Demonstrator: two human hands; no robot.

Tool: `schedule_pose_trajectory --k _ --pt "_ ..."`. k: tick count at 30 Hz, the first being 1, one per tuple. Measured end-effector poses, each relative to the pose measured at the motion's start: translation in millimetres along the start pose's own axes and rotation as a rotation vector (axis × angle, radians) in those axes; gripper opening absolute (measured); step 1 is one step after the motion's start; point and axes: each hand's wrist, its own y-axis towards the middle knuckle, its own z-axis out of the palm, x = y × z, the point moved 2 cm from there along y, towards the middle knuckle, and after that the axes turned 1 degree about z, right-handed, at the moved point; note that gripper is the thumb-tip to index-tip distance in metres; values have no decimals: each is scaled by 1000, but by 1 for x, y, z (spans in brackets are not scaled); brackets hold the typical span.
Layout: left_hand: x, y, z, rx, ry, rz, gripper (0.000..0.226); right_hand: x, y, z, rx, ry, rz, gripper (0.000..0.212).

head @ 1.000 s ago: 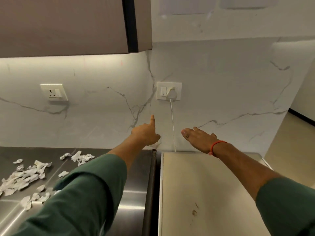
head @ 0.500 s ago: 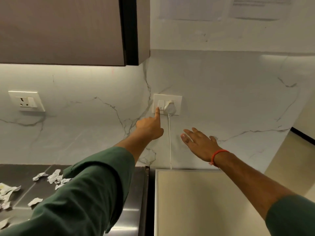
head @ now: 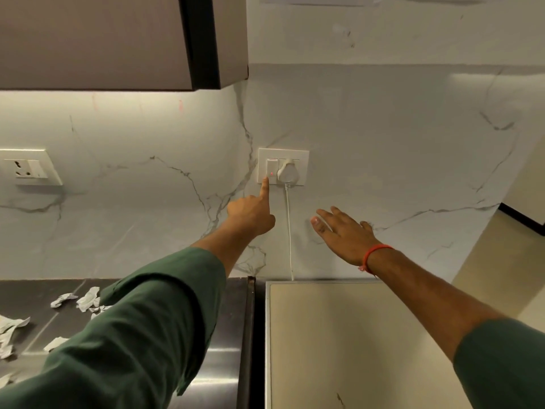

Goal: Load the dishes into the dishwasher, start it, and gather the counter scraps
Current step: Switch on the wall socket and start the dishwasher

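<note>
A white wall socket plate (head: 303, 154) sits on the marble backsplash, with a white plug (head: 287, 171) in it and a cord (head: 289, 231) running down behind the beige appliance top (head: 348, 343). My left hand (head: 250, 215) points with one finger, its tip touching the bottom of the switch (head: 271, 170), where a small red light glows. My right hand (head: 343, 234) hovers flat with fingers spread, to the right of the cord, holding nothing. White paper scraps (head: 85, 301) lie on the steel counter (head: 224, 349) at the left.
A brown wall cabinet (head: 103, 39) hangs overhead at the upper left. A second socket (head: 28, 168) is on the backsplash at the far left. A dark gap separates the steel counter from the beige top. A doorway edge shows at the far right.
My left hand rose from counter level up to the switch, and its fingertip now touches it; a red light shows there. The right hand lifted off the beige top. The view tilted upward.
</note>
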Motion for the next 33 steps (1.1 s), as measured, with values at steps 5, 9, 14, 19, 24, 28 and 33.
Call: schedule_pose_trajectory --k 5,9,14,19,24,28,33 --pt "1 -17 -1 38 1 16 93 5 -15 -5 -8 -45 12 85" --pt "1 -37 0 57 -2 26 92 8 -31 -4 1 -68 32 82" --pt "-2 -65 -1 51 14 28 91 17 -60 1 0 -92 34 77" --pt "-6 -94 -1 64 14 43 92 21 -93 8 7 -108 32 83" --pt "-15 -127 -3 62 0 33 92 21 -118 9 2 -147 2 94" --pt "-29 -164 2 81 -19 3 91 15 -139 9 -2 -156 -43 94" --pt "-58 -208 12 115 -12 -40 92 -6 -174 11 29 -111 -78 93"
